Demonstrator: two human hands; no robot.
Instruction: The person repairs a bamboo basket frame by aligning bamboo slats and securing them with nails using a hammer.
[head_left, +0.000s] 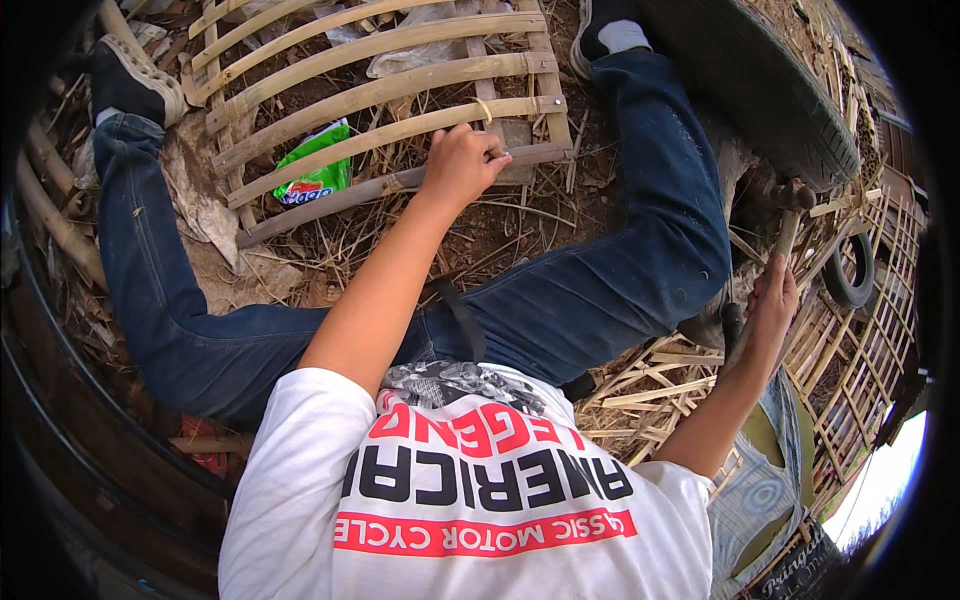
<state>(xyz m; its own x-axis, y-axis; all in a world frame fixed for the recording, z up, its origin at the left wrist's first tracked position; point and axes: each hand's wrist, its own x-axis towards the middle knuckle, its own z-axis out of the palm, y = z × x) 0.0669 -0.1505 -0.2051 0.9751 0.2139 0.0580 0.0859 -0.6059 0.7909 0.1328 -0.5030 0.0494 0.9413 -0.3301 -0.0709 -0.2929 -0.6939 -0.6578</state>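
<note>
In front of me, between my legs, lies a slatted bamboo frame [375, 93] with curved strips fixed across side bars. My left hand [462, 168] is over its near edge bar, close to the right corner. Thumb and fingertips are pinched together there; a tiny pale bit shows at them, too small to name. A thin light loop [484, 111] hangs round the strip just beyond that hand. Out to the right, my right hand [772, 300] grips the wooden handle of a hammer [787, 232], its rusty head raised near the big tyre.
A large black tyre [775, 95] stands at the far right, with a smaller tyre [850, 270] behind it. Bamboo lattice [865, 370] and loose strips [650, 395] lie on the right. A green packet [338, 172] rests under the frame. My bent legs [620, 270] flank the frame.
</note>
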